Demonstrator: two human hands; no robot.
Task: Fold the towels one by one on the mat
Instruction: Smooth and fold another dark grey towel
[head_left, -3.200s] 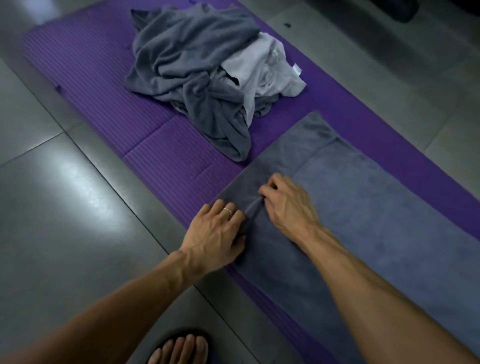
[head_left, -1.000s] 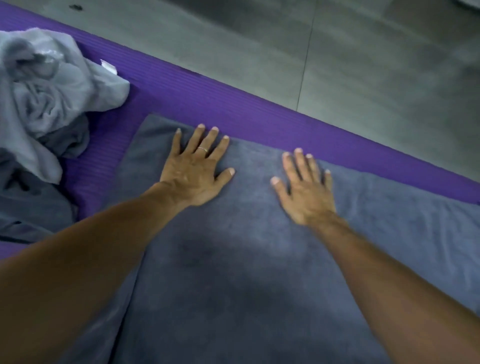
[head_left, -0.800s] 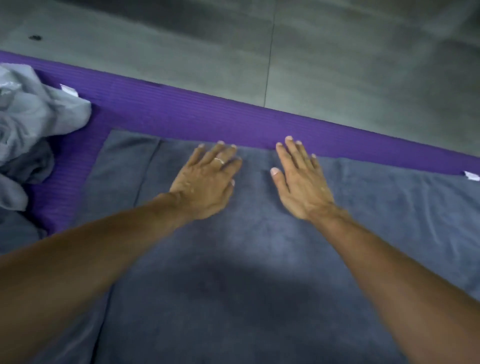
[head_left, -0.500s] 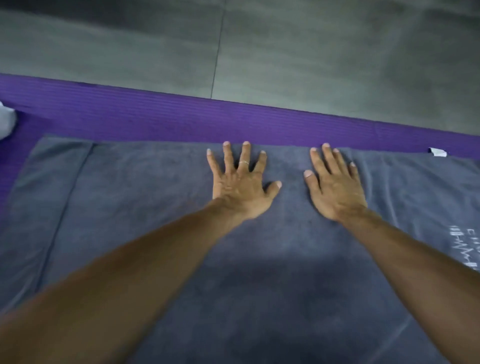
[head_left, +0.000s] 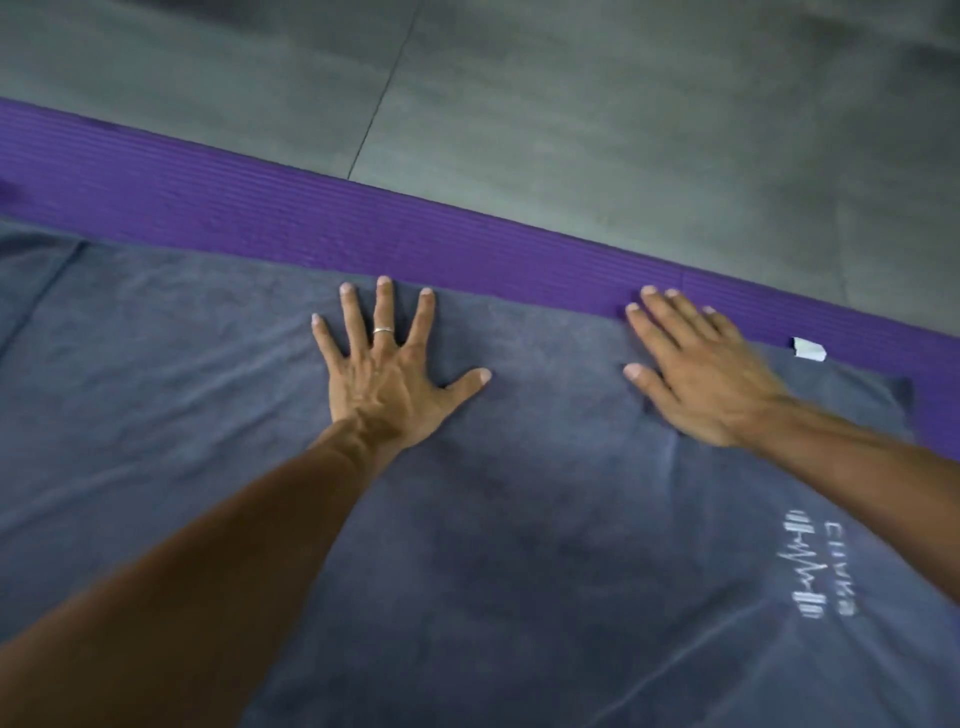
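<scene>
Both my hands are flat, fingers spread, on the grey towel (head_left: 519, 519) lying across the purple mat (head_left: 260, 208). Its long axis runs side to side. My right hand (head_left: 696, 374) sits nearer the tagged end than my left hand (head_left: 389, 379), so I reckon that end folds first.

Head view — looks down, close over towel (head_left: 519, 545).

towel (head_left: 519, 545) flat on mat (head_left: 260, 208). left hand (head_left: 387, 379) and right hand (head_left: 701, 374) side by side on towel's far edge; floor (head_left: 571, 104) beyond mat.
</scene>
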